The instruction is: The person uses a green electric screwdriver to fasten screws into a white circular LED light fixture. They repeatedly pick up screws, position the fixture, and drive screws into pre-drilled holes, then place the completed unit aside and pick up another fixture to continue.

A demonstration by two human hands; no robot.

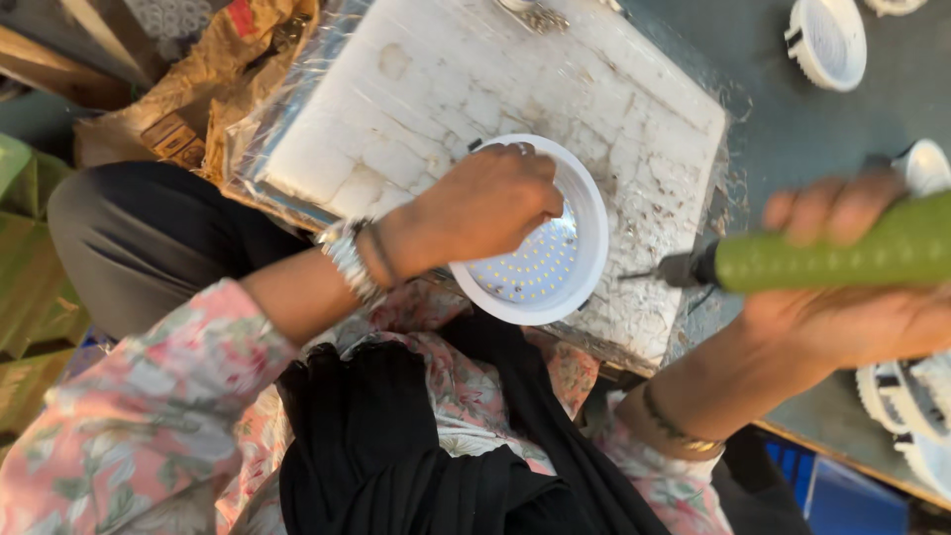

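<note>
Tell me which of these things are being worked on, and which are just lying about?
In use: round white lamp under the left hand; green tool in the right hand; white foam block beneath.
Lying about: spare white lamp; stacked white rings; brown paper.

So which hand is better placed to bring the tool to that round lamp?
Probably the right hand: it grips the green tool, whose tip points at the lamp beside it. The left hand rests on the lamp, steadying it.
</note>
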